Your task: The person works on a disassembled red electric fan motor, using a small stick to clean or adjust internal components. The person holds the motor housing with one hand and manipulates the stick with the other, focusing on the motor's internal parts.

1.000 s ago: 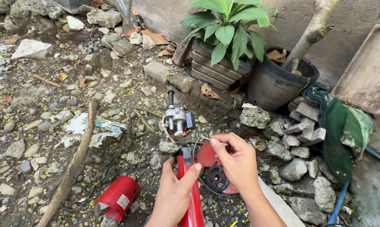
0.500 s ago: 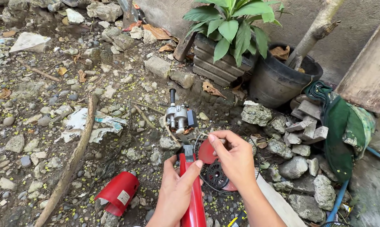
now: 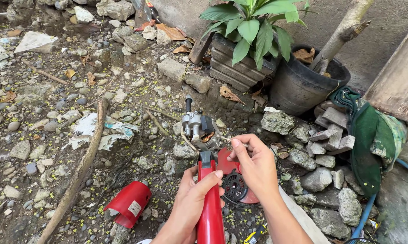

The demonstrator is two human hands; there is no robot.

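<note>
Holding the red tool body (image 3: 210,212) from below, the left hand (image 3: 192,205) is wrapped around its handle, with the thumb laid across the top of the red casing. The right hand (image 3: 253,165) is closed in a pinch on a thin wire or pin (image 3: 223,138) just beside the exposed metal motor head (image 3: 197,126); what exactly is between the fingertips is too small to tell.

The tool lies straight ahead of the person, on the stony ground (image 3: 55,149), between the two hands. Its long axis runs away from the body: the red handle is near the person, and the bare metal head with a short dark shaft (image 3: 188,103) points forward and slightly to the left, toward the flat stones (image 3: 183,74) near the wall. The left hand is on the near end of this axis, and the right hand is closer to the far working end, so the right hand is the nearer one to the motor head.

Under the right hand sits a red round cover with a black fan wheel (image 3: 235,185), touching the side of the handle. A separate red housing shell (image 3: 129,203) lies on the ground to the left, well apart from both hands. A long stick (image 3: 84,167) lies further left, and a black pot (image 3: 303,83) stands ahead to the right.
</note>
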